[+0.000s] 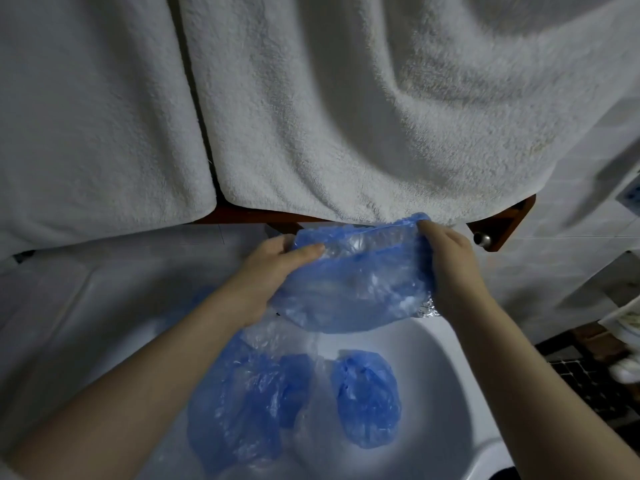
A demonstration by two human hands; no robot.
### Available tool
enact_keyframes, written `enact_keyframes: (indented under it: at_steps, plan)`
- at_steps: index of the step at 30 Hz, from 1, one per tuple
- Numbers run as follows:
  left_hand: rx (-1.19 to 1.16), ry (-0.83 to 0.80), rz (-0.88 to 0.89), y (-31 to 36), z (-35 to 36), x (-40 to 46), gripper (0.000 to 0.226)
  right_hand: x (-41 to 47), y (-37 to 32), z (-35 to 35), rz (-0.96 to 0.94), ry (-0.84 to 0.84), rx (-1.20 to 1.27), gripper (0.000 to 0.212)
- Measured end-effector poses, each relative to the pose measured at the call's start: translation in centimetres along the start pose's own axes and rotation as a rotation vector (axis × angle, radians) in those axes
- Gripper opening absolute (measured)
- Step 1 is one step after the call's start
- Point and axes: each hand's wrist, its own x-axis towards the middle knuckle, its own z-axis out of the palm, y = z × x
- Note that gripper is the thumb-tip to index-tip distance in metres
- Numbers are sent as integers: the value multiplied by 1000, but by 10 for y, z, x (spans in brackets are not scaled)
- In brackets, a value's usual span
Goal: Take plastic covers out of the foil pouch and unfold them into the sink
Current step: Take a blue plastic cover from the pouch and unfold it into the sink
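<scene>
While two blue plastic covers (366,398) already lie opened in the white sink (450,368) nearest us, we hold a third cover (353,289) stretched above the basin. Our left hand (277,271) pinches its left edge and our right hand (446,258) grips its right. We judge the film feather-light, limp and clingy, best taken by its gathered rim. A crinkled foil pouch (427,308) peeks beneath. Beyond, white towels (311,116) hang close over a wooden rail (498,226), crowding our lift.
</scene>
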Motion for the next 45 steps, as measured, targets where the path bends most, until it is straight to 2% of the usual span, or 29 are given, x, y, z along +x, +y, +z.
enact_keyframes:
  at_steps: [2, 4, 5, 7, 8, 9, 10, 12, 13, 14, 16, 18, 21, 24, 25, 28, 30, 33, 35, 37, 39, 41, 43, 45]
  plan:
    - [276, -139, 76, 7, -15, -2, 33, 6, -10, -17, -9, -92, -12, 28]
    - [563, -232, 131, 12, -27, -1, 31, 9, -19, -34, -54, -340, -68, 27]
    - [654, -207, 183, 14, -30, 2, 24, 8, -22, -41, -64, -496, -95, 25]
    - [656, -42, 276, 17, -34, 8, 10, 7, -25, -51, -63, -777, -77, 21]
    - [544, 45, 278, 17, -34, 11, 9, 7, -23, -53, -68, -877, -31, 21]
    - [333, 91, 243, 15, -34, 14, 10, 7, -21, -54, -72, -935, 33, 27]
    - [51, 87, 182, 14, -34, 16, 11, 9, -16, -52, -71, -942, 108, 34]
    - [-462, -36, 90, 8, -34, 20, 24, 12, -5, -46, -48, -852, 274, 45]
    - [-608, -89, 70, 4, -32, 20, 34, 13, -2, -42, -41, -824, 363, 45]
    - [-699, -115, 57, 0, -29, 20, 39, 14, 2, -36, -44, -822, 448, 41]
    - [-829, -101, 41, -7, -22, 19, 26, 14, 6, -26, -29, -806, 614, 32]
    - [-923, -56, 50, -7, -18, 19, 28, 16, 7, -19, 79, -697, 786, 38]
    - [-945, -45, 72, -6, -12, 20, 33, 13, 10, -8, 216, -683, 997, 27]
    - [-877, -28, 39, -6, -6, 18, 51, 4, 12, 3, 287, -636, 992, 8]
    - [-866, -29, 17, -7, -5, 16, 53, 2, 12, 6, 290, -609, 971, 11]
    - [-842, -54, -21, -8, -5, 15, 60, 3, 19, 12, 347, -636, 897, 60]
    - [-839, -50, -12, -7, -6, 15, 59, 5, 22, 11, 410, -678, 809, 72]
    - [-822, -35, 2, -5, -10, 15, 57, 2, 19, 6, 362, -748, 556, 63]
    - [-803, -36, 6, -4, -13, 17, 57, 2, 16, 2, 339, -747, 304, 39]
    - [-775, -46, 37, -5, -13, 17, 53, 5, 15, 2, 342, -671, 178, 16]
    - [-743, -72, 95, -6, -12, 16, 36, 13, 18, 0, 355, -635, 313, 14]
    - [-700, -71, 139, -9, -13, 16, 36, 22, 24, -1, 383, -718, 679, 22]
    - [-695, -21, 103, -10, -11, 17, 28, 32, 33, -2, 338, -625, 862, 35]
    - [-712, 40, 30, -6, -7, 20, 41, 32, 36, 1, 321, -556, 953, 40]
